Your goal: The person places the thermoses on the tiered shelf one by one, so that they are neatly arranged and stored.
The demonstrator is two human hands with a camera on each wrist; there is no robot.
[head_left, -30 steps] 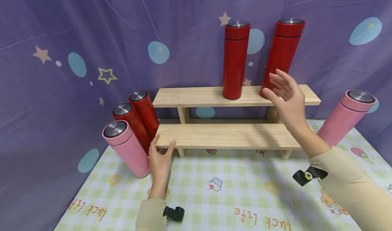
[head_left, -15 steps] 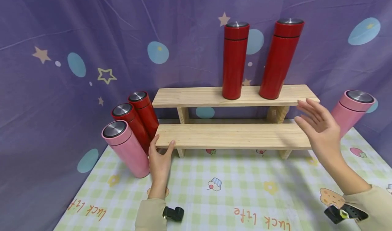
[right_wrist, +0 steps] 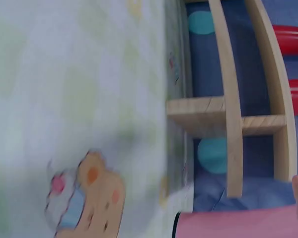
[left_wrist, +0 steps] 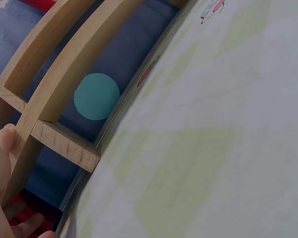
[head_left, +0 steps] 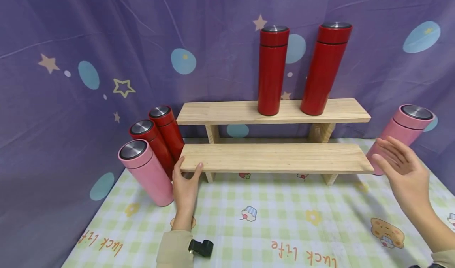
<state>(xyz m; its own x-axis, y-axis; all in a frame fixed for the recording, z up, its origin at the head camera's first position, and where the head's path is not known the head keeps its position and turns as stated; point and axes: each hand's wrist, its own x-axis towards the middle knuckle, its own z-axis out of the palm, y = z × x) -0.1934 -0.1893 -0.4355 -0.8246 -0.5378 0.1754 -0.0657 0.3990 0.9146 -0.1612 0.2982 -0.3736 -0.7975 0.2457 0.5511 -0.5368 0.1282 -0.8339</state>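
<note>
The left hand (head_left: 185, 193) grips the near left corner of the wooden rack (head_left: 273, 157)'s lower board. The right hand (head_left: 407, 171), thumb and fingers spread wide, hangs before a pink flask (head_left: 403, 127) beyond that board's right end. Toward the worktop (head_left: 270, 228)'s left edge stand another pink flask (head_left: 151, 177), then two red flasks (head_left: 156, 147). Farthest, two taller-looking red flasks (head_left: 273, 72) stand on the upper board, one mid-length, one rightward.

The right grip (head_left: 407, 177) hides part of the right pink flask (head_left: 401, 126), contact between them unclear, while the left pink flask (head_left: 147, 171) covers the foot of the red flask (head_left: 153, 140) behind it, the left wrist view crops the left grip (head_left: 185, 191), and the right wrist view blurs the bench (right_wrist: 74, 94)
</note>
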